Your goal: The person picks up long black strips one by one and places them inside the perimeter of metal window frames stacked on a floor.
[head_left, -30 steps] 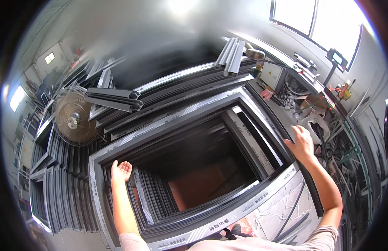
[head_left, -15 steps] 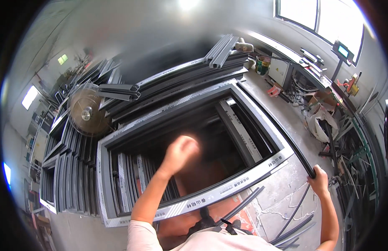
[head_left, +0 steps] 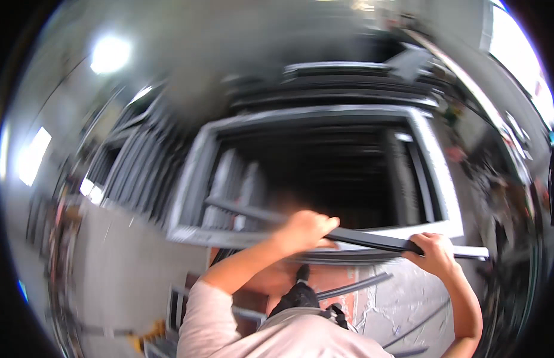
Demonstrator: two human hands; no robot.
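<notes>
A long dark strip [head_left: 372,239] lies slantwise over the near side of a large rectangular window frame [head_left: 196,234], which is dark grey with pale film on its faces. My left hand [head_left: 305,230] is closed round the strip near its middle, above the frame's near bar. Farther right, my right hand [head_left: 433,253] grips the strip by the frame's near right corner. The strip's left end reaches over the frame's opening. Motion blur hides its exact shape, and I cannot tell whether it touches the frame.
More dark frames [head_left: 134,173] stand packed at the left, and others are stacked behind [head_left: 336,83]. Loose dark strips [head_left: 354,287] lie on the floor near my feet. A cluttered bench [head_left: 498,119] runs along the right wall.
My left hand has come down and right onto the strip. My right hand has moved slightly left; the strip now lies across the near side instead of along the right. The view has turned.
</notes>
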